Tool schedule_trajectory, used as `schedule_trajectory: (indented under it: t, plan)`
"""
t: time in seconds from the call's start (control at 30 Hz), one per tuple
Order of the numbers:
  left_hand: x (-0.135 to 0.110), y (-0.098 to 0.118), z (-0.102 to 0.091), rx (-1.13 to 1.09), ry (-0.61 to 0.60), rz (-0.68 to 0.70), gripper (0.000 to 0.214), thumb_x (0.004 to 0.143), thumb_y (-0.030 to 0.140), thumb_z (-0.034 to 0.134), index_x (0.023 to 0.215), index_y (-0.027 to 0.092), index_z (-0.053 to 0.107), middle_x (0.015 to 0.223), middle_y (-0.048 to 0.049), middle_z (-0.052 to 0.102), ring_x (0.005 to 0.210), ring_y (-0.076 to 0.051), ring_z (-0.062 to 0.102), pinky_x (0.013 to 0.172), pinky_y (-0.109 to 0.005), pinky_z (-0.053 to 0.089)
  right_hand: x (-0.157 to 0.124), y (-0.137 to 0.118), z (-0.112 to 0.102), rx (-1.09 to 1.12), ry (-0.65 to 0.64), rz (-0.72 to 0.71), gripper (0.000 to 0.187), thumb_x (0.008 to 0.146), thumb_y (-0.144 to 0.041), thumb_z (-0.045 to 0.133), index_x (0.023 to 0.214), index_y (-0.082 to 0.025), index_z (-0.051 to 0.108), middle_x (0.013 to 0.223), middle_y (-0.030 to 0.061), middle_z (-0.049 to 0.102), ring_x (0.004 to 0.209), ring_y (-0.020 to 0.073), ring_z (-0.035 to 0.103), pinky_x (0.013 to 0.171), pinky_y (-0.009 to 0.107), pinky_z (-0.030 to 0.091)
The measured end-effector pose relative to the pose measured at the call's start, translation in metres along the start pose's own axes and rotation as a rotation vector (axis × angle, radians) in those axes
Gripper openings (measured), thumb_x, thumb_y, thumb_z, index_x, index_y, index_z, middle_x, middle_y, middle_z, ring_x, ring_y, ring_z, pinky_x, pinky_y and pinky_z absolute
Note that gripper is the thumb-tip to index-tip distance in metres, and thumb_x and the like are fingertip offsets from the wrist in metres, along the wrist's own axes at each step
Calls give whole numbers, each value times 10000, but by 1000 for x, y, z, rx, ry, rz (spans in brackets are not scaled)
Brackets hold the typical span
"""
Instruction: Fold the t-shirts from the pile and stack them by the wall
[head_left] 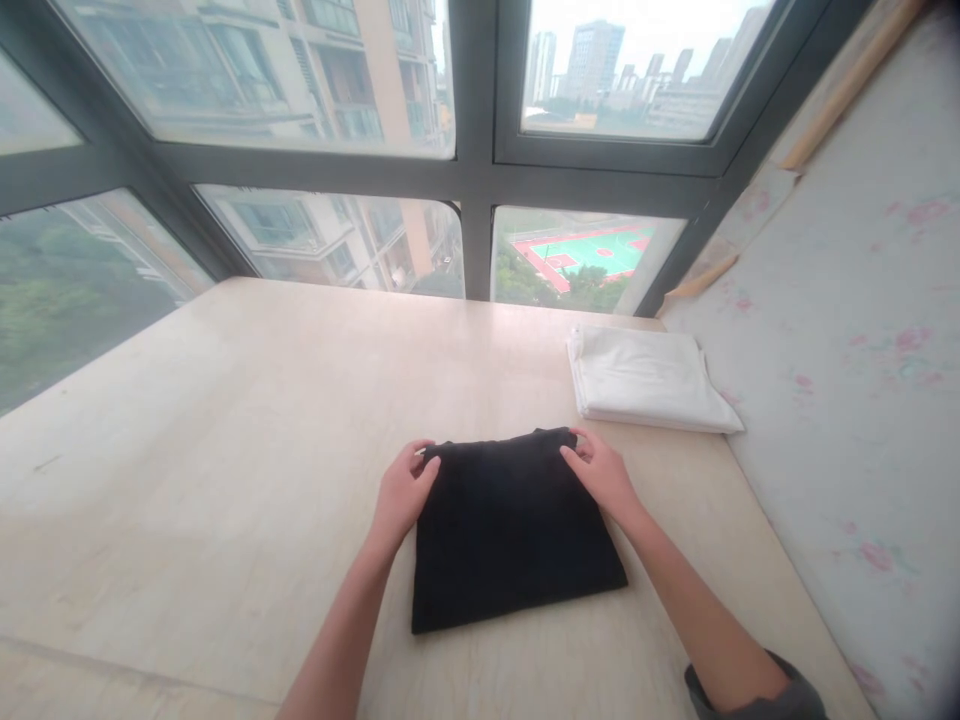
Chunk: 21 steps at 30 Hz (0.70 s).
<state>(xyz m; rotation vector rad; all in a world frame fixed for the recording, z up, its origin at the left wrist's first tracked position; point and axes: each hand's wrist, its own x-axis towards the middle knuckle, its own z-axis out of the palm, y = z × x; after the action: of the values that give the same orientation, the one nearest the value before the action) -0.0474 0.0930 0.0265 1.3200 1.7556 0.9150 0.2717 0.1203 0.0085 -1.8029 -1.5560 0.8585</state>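
A black folded garment point(517, 535) lies flat on the pale wooden surface, just in front of me; what kind of garment it is I cannot make out. My left hand point(407, 485) is closed on its far left corner, thumb on top and fingers curled behind the edge. At the far right corner my right hand point(600, 470) pinches the cloth in the same way. Between the hands the far edge looks slightly uneven, while the near edge runs at a slant.
Beyond the garment to the right lies a folded white cloth point(645, 378), close to the flowered wall point(855, 400). Dark window frames point(472, 180) border the far and left sides of the pale wooden surface point(225, 450).
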Motion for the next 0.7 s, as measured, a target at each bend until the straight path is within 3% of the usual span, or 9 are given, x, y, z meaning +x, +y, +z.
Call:
schedule_trajectory:
  t: [0.13,0.47,0.57,0.7]
  plan:
    - [3,-4,3,-65,-14,-19,329,835,416,539,1089,210,577,991,-83,760,888,-249,720,774,-357,535,-6,10,4,101,14,12,621,830,-450,608,1391,-195,536,1035,112,721,826,215,698,871,390,520]
    - [4,-10,6,-63,32,-28,304,846,380,516,1091,204,557,940,-69,747,809,-231,706,730,-349,518,-7,15,8,220,58,-7,778,823,-419,647,1524,-235,364,1175,143,692,878,223,700,833,392,562]
    - [4,-10,8,-30,62,-16,307,848,362,513,1110,210,563,972,-71,740,822,-231,700,750,-353,511,-5,15,7,195,42,-26,812,825,-395,638,1549,-232,310,1175,141,692,801,200,696,814,385,564]
    - [4,-11,11,9,96,15,319,859,358,500,1136,216,568,1021,-79,724,893,-242,688,787,-361,501,-2,11,5,121,-7,-70,731,822,-354,613,1508,-232,392,1174,126,690,619,139,632,779,371,554]
